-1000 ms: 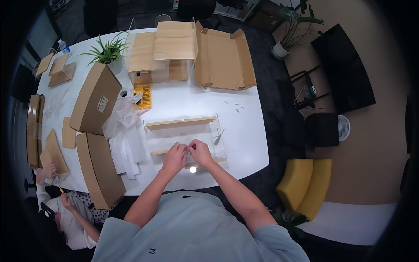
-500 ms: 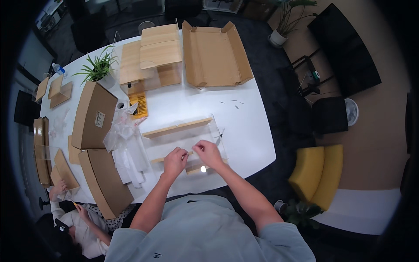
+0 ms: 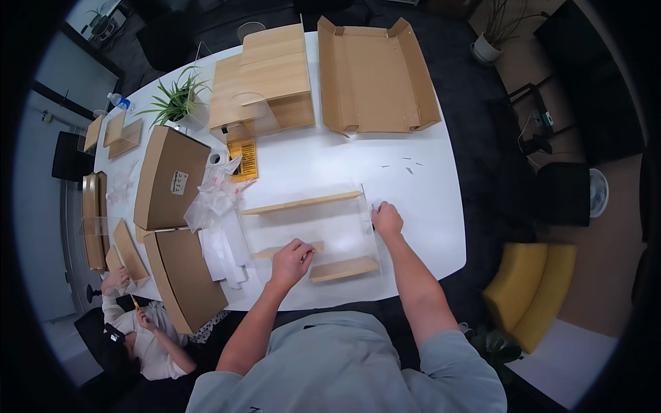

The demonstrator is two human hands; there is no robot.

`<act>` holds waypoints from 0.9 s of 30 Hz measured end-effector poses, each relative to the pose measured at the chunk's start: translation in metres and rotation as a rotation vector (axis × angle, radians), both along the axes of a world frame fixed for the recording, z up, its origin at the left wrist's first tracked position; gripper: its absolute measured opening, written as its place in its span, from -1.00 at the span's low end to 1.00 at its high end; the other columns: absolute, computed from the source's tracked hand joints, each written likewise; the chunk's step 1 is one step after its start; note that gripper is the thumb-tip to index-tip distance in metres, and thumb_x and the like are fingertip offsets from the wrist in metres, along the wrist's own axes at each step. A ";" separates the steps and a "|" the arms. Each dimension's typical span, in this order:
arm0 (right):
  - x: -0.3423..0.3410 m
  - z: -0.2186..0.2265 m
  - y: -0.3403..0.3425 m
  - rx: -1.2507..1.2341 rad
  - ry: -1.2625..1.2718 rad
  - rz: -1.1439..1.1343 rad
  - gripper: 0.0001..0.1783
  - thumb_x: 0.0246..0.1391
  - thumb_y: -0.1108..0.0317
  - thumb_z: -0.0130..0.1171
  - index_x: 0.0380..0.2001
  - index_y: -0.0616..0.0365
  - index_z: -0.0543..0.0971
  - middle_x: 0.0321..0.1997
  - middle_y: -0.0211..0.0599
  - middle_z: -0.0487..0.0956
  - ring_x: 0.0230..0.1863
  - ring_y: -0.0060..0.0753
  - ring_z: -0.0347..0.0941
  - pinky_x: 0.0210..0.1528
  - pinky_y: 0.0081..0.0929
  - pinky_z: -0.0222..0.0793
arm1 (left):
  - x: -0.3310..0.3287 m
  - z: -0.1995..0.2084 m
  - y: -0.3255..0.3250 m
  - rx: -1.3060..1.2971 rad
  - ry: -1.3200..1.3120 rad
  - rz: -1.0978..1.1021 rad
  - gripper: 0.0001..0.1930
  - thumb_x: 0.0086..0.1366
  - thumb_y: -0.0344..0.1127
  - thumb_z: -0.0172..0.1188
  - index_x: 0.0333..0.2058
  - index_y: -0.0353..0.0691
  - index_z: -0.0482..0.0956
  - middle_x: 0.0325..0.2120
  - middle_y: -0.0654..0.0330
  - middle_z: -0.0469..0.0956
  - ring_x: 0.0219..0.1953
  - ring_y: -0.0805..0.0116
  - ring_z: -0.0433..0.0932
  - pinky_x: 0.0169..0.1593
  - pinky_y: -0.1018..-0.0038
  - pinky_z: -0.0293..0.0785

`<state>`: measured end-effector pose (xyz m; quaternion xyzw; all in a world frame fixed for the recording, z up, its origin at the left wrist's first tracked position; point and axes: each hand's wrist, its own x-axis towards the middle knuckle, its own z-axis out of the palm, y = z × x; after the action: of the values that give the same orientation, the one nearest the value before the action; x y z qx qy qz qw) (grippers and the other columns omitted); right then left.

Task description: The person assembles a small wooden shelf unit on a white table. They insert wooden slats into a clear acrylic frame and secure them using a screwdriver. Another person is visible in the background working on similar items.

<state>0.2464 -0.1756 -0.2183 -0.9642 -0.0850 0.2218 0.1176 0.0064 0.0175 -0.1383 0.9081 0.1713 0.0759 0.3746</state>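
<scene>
In front of me lies a clear panel assembly with a long wooden board (image 3: 303,202) across its far part and two shorter boards, a middle one (image 3: 266,253) and a near one (image 3: 344,269). My left hand (image 3: 292,264) is at the right end of the middle board, its fingers pinched together; whatever small thing they hold is too small to name. Beyond the assembly's right edge, my right hand (image 3: 387,220) has its fingers closed around a slim dark tool (image 3: 373,219), mostly hidden by the hand.
Several small screws (image 3: 406,165) lie on the white table (image 3: 427,206). An open cardboard tray (image 3: 372,82) and a wooden unit (image 3: 275,76) stand at the back. Left are cardboard boxes (image 3: 169,175), plastic wrap (image 3: 219,196), a potted plant (image 3: 175,100) and a seated person (image 3: 151,334) holding an orange-handled tool.
My right hand has left the middle board and moved right to the slim dark tool beside the panel. The left hand stays pinched by the board. The whole view has shifted somewhat.
</scene>
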 end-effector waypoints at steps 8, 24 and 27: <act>0.013 -0.019 0.014 0.002 0.026 0.003 -0.76 0.09 0.26 0.18 -0.25 0.18 0.58 -0.04 -0.12 0.56 -0.06 0.00 0.58 -0.06 -0.07 0.51 | 0.004 0.005 0.000 0.033 -0.011 -0.013 -0.93 0.15 -0.40 0.32 -0.37 -0.08 0.64 -0.43 0.28 0.55 -0.43 0.24 0.59 -0.38 0.36 0.53; -0.094 0.154 0.029 0.915 0.983 -0.544 -0.77 0.25 0.48 0.10 -0.03 0.24 0.55 -0.44 -0.39 0.54 -0.47 -0.56 0.44 -0.31 -0.50 0.47 | -0.005 -0.002 0.012 0.050 -0.112 -0.067 -0.98 0.18 -0.37 0.29 -0.39 -0.08 0.65 -0.44 0.29 0.53 -0.44 0.23 0.58 -0.43 0.32 0.53; -0.119 0.146 0.042 0.949 1.008 -0.546 -0.72 0.24 0.50 0.10 0.01 0.27 0.55 -0.43 -0.37 0.56 -0.51 -0.60 0.37 -0.38 -0.57 0.37 | -0.006 -0.002 0.013 0.048 -0.125 -0.062 -0.98 0.18 -0.34 0.29 -0.39 -0.07 0.66 -0.44 0.30 0.53 -0.43 0.24 0.59 -0.43 0.32 0.54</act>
<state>0.1272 -0.1335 -0.0719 -0.5779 0.1354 0.5395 0.5972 -0.0001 0.0304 -0.1405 0.9151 0.1172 0.1250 0.3649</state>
